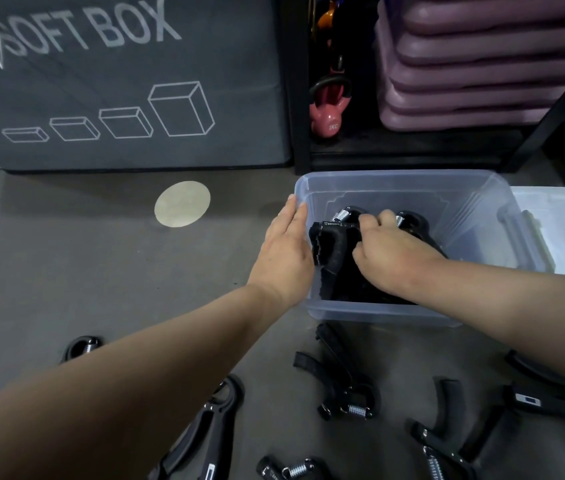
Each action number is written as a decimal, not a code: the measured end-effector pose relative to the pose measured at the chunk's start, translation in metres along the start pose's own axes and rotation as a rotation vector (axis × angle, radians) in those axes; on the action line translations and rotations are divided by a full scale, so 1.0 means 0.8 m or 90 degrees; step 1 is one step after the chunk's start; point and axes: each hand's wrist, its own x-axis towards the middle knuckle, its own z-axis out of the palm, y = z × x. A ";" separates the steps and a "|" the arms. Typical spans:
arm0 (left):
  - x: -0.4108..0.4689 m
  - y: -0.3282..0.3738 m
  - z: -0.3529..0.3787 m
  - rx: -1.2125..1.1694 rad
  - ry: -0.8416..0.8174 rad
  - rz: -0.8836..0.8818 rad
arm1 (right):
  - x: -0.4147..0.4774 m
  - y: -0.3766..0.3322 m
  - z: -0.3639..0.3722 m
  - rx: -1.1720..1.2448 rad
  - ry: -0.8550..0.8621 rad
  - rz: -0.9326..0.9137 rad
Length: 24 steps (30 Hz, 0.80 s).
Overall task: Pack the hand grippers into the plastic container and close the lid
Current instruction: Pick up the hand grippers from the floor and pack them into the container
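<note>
A clear plastic container (395, 181) stands on the grey floor at centre right. Black hand grippers (334, 245) with steel springs are stacked inside it. My right hand (388, 252) reaches into the container, its fingers curled round a gripper in the stack. My left hand (284, 247) lies with straight fingers against the container's left wall, at the rim. Several more hand grippers (347, 393) lie loose on the floor in front of the container. The clear lid (558, 223) lies to the right of the container.
A large grey soft box (125, 81) stands behind on the left. A black rack holds a pink kettlebell (328, 114) and stacked purple step platforms (482, 57). A pale round marker (182, 203) is on the floor.
</note>
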 end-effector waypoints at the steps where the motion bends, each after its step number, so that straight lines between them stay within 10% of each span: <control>1: 0.000 0.000 0.000 -0.001 0.000 0.000 | 0.000 0.001 0.001 -0.001 0.009 -0.007; 11: -0.001 -0.002 -0.001 -0.016 0.010 0.014 | 0.001 -0.006 -0.004 -0.190 0.140 -0.117; 24: -0.019 -0.050 -0.006 -0.066 -0.004 0.029 | 0.039 -0.098 0.024 0.172 0.022 -0.149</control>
